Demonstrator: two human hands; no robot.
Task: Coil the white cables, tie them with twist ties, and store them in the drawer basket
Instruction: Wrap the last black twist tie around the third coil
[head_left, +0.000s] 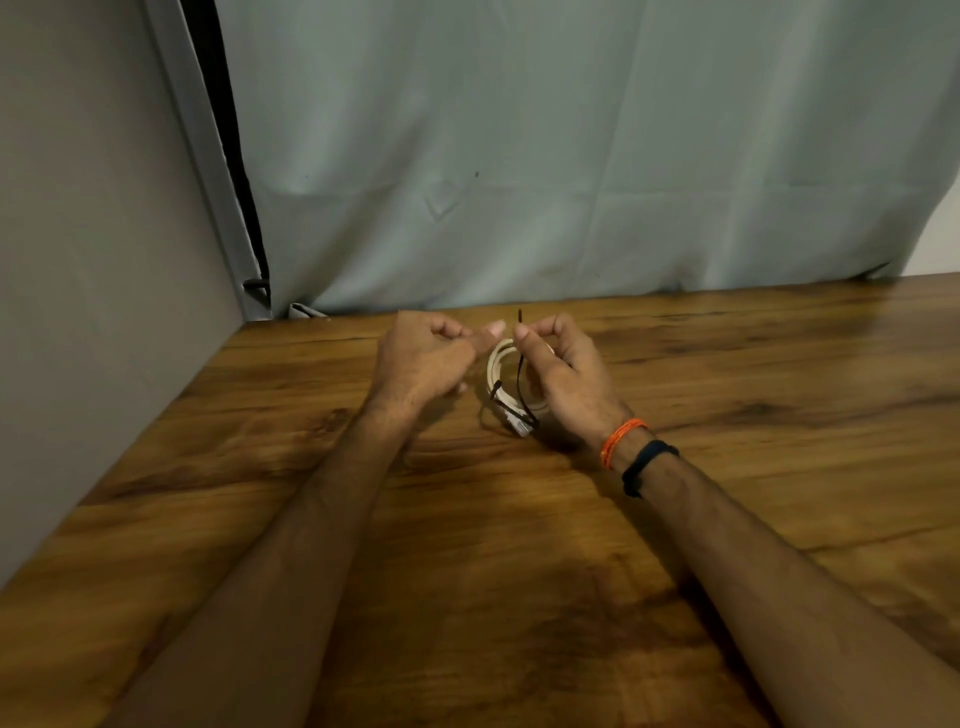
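**Coiled white cable held between both hands, dark twist tie pinched above it**

A white cable, smooth and round in section, is wound into a small flat coil of several loops. It sits between the two hands, just above the wooden table, whose surface is glossy brown with dark, streaked grain. A pale plug end juts from the coil's lower edge, nearest the wrists.

The right hand has its fingers curled, thumb and forefinger pinching a thin, dark twist tie. The tie runs straight down across the coil; its tip pokes up above the fingers, and its lower part wraps the loops.

The left hand is curled too, its fingertips meeting at the coil's upper edge; whether they actually grip the cable cannot be told.

The right wrist wears an orange thread band and a black band. Beyond the hands hangs a creased, pale grey-green cloth.
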